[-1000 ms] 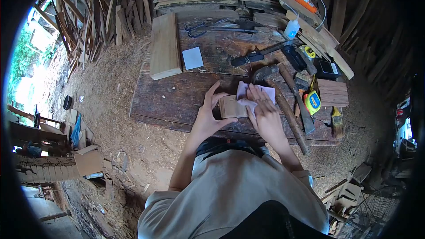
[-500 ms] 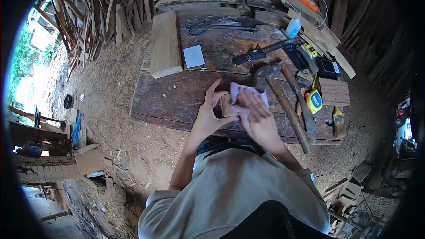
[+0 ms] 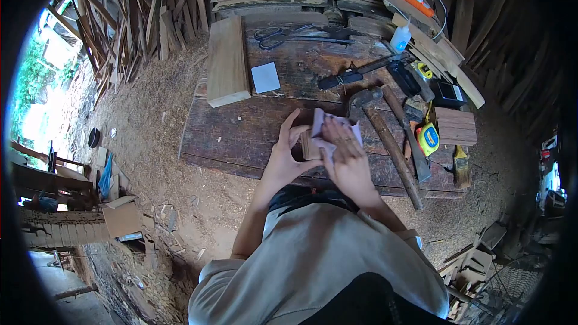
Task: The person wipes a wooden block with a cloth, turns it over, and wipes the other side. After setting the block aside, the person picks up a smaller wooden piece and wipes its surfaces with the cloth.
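Left hand (image 3: 284, 159) curved in C-shape, thumb stretched rightward, fingers (image 3: 289, 123) spread forward, bent at knuckles. Left forearm (image 3: 254, 219) slanted forward, rightward; wrist nearly straight. Right hand (image 3: 348, 159) lay palm down, fingers extended forward and leftward, slightly blurred. Right forearm (image 3: 380, 207) angled forward, leftward. Both forearms were bare; hands sat close together before torso (image 3: 337, 253).

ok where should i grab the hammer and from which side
Probably the near end of its long handle, coming from the person's side with the right hand: the hammer lies with its head away from them, and that end appears to jut past the front edge of the table.
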A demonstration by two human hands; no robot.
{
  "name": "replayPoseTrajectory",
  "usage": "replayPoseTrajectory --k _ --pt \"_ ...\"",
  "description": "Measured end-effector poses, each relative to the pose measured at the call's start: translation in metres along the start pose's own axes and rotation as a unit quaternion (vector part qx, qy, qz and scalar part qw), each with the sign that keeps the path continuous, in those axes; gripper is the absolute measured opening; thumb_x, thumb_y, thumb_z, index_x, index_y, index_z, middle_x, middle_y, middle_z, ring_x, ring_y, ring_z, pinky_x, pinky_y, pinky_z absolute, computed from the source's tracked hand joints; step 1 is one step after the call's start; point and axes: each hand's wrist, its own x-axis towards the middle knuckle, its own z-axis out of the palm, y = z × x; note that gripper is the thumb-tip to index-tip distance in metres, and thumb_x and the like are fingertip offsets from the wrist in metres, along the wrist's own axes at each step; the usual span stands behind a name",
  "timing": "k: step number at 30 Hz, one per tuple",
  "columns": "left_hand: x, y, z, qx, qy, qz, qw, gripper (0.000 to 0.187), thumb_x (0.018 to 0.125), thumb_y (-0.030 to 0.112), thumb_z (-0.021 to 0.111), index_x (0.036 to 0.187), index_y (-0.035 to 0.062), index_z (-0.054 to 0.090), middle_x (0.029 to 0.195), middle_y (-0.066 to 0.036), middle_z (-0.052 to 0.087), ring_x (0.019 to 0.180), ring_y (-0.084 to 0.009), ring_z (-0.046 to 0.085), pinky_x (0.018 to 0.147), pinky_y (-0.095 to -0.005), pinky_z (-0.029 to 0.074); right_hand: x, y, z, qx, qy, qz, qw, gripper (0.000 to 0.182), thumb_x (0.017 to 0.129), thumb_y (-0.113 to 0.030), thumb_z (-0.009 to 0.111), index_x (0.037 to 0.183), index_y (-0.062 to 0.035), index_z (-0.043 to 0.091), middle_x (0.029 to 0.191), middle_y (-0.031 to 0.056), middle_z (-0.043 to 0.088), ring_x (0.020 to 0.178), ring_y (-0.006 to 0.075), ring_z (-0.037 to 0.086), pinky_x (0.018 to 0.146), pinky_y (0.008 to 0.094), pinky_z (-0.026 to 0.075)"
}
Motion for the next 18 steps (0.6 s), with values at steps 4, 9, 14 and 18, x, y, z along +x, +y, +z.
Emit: replayPoseTrajectory --k 4,9,14,18 --pt "0.001 0.003 0.005 0.029 -0.007 0.014 0.999 0.112 0.069 0.005 0.089 0.154 0.0059 0.017 0.132 -0.020 0.056 0.126 -0.0279 0.055 0.111 -0.0398 0.040 -0.006 0.019 0.010 -0.029 0.002 0.031 0.999 0.034 0.083 -0.009 0.064 0.109 0.0129 0.066 0.140 0.0264 0.053 0.133 0.0365 0.050 0.114 0.0475 0.038" --pt "0.001 0.002 0.002 0.008 0.025 -0.053 0.998 0.110 0.067 0.001 0.086 0.155 0.0063 0.020 0.130 -0.018 0.057 0.127 -0.0244 0.054 0.113 -0.0380 0.038 0.000 -0.020 0.037 0.001 -0.024 0.012 1.000 0.030 0.085 -0.009 0.064 0.114 -0.0010 0.070 0.149 0.0235 0.045 0.139 0.0366 0.044 0.115 0.0478 0.035" --pt "0.000 0.000 -0.001 0.022 0.012 -0.026 0.999 0.108 0.068 -0.003 0.082 0.154 0.0056 0.017 0.131 -0.020 0.056 0.125 -0.0277 0.056 0.112 -0.0384 0.040 -0.003 -0.017 0.020 0.066 -0.005 -0.014 0.998 0.027 0.085 -0.010 0.065 0.110 -0.0008 0.071 0.145 0.0237 0.049 0.135 0.0367 0.049 0.114 0.0479 0.037" --pt "0.000 0.002 0.002 0.018 0.008 -0.011 1.000 0.118 0.064 0.008 0.093 0.155 0.0068 0.017 0.130 -0.017 0.057 0.127 -0.0240 0.054 0.114 -0.0396 0.038 -0.010 0.009 -0.002 0.021 -0.036 0.009 0.999 0.034 0.080 -0.009 0.066 0.113 0.0011 0.069 0.144 0.0253 0.049 0.134 0.0362 0.050 0.114 0.0476 0.038"
